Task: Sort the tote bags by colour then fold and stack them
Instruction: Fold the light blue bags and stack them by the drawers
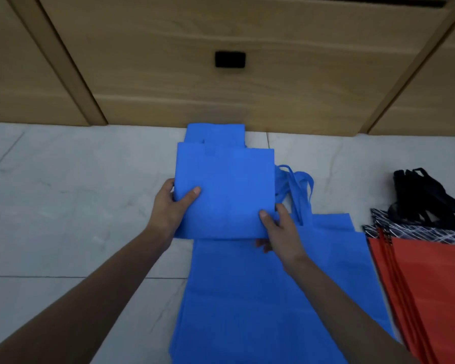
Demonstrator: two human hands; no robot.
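A folded blue tote bag (226, 187) is held flat above the floor at the centre. My left hand (172, 208) grips its left edge with the thumb on top. My right hand (279, 227) grips its lower right corner. Behind it, against the cabinet, lies another folded blue bag (216, 132). Unfolded blue bags (260, 298) lie spread below my arms, their handles (297, 190) pointing away to the right of the held bag. At the right edge lie red bags (431, 285), a black-and-white patterned bag (415, 229) and black bags (423, 195).
Wooden cabinet drawers (221, 88) with a black handle recess (230, 59) stand along the far side. The floor is pale marble tile (76, 193), bare to the left of the blue bags.
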